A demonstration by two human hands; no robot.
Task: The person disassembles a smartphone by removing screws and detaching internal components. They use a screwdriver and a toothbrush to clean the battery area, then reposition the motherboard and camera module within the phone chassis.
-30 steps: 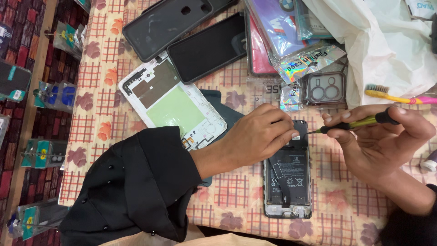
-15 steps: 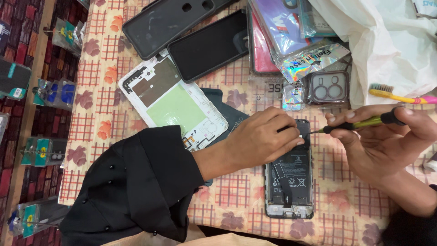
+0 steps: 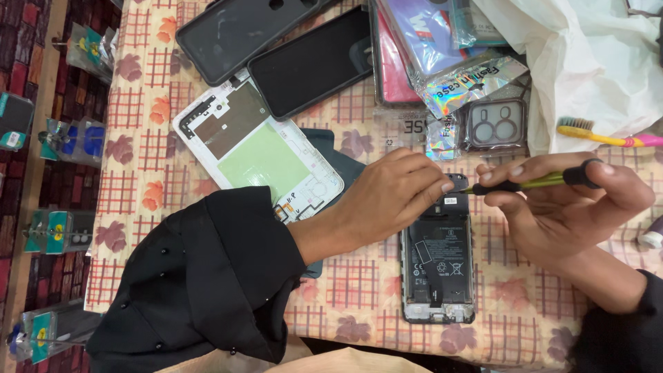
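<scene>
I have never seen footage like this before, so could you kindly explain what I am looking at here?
This is one view from a camera worn on a person's head, looking down at their own two bare hands over a patterned tablecloth. The left hand steadies the top of an opened phone whose back is off. The right hand holds a thin screwdriver, tip at the phone's top edge. Around lie a white phone frame, a black phone, a dark back cover, phone cases in packets, a white plastic bag and a toothbrush.
</scene>
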